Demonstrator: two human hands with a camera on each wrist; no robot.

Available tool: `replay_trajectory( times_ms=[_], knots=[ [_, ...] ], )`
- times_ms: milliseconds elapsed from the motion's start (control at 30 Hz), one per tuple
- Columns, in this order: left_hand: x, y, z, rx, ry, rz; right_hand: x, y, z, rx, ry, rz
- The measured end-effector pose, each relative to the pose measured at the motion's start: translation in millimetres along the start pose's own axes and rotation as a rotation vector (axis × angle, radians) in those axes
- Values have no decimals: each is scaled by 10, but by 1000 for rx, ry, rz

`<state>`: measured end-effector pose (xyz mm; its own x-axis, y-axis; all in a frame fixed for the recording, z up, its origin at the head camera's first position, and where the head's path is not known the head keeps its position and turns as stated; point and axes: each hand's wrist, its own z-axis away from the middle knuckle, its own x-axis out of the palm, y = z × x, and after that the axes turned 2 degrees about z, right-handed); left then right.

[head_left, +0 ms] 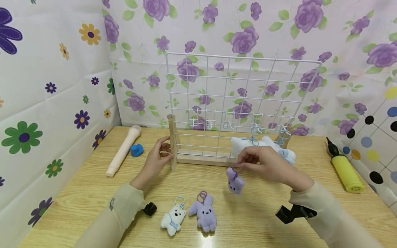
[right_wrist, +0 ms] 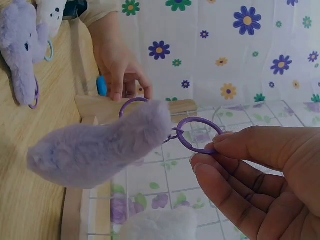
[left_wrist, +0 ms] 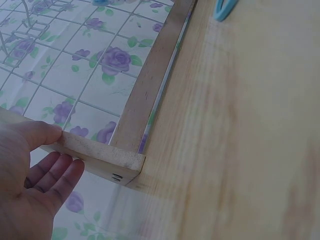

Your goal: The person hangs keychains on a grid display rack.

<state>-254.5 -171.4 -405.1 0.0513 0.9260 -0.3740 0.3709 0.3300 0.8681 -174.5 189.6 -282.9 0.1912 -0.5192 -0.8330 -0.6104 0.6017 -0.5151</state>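
Note:
In the head view my right hand (head_left: 263,160) pinches a purple ring between thumb and fingertips, and a small purple plush keychain (head_left: 235,184) dangles from it above the table. The right wrist view shows this purple ring (right_wrist: 200,135) and the furry plush (right_wrist: 100,147) close up. My left hand (head_left: 156,156) holds the left wooden post (head_left: 173,144) of a white wire grid rack (head_left: 217,93), thumb on one side and fingers on the other. A white plush (head_left: 242,144) and a pale blue ring (head_left: 283,132) hang at the rack's right, partly behind my right hand.
A white bear keychain (head_left: 173,220) and a purple plush keychain (head_left: 204,213) lie at the table front. On the left are a pale tube (head_left: 124,151) and blue duck (head_left: 136,150); a yellow pump (head_left: 347,172) lies right. White hooks (head_left: 228,124) line the grid.

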Motion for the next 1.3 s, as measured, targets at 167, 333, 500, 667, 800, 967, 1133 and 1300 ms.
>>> replay_trajectory(
  times_ms=[167, 333, 500, 667, 800, 967, 1133, 1300],
  knots=[
    [-3, 12, 6, 9, -3, 3, -102, -71, -66, 23, 19, 14],
    [1, 10, 2, 7, -1, 4, -199, -101, -136, 42, 35, 38],
    [5, 5, -4, 7, -1, -1, -264, -106, -198, 64, 61, 58],
    [2, -14, -6, 8, 2, -2, -319, -104, -253, 88, 77, 44],
    [3, -21, -5, 5, 3, 1, -341, -91, -293, 101, 92, 49],
    [3, 9, 1, -12, 5, -3, -360, -67, -352, 98, 132, 50],
    [12, 75, 3, -38, -5, -3, -387, -59, -406, 104, 155, 39],
    [15, 81, 7, -34, -11, 4, -398, -58, -459, 135, 164, 63]
  ],
)
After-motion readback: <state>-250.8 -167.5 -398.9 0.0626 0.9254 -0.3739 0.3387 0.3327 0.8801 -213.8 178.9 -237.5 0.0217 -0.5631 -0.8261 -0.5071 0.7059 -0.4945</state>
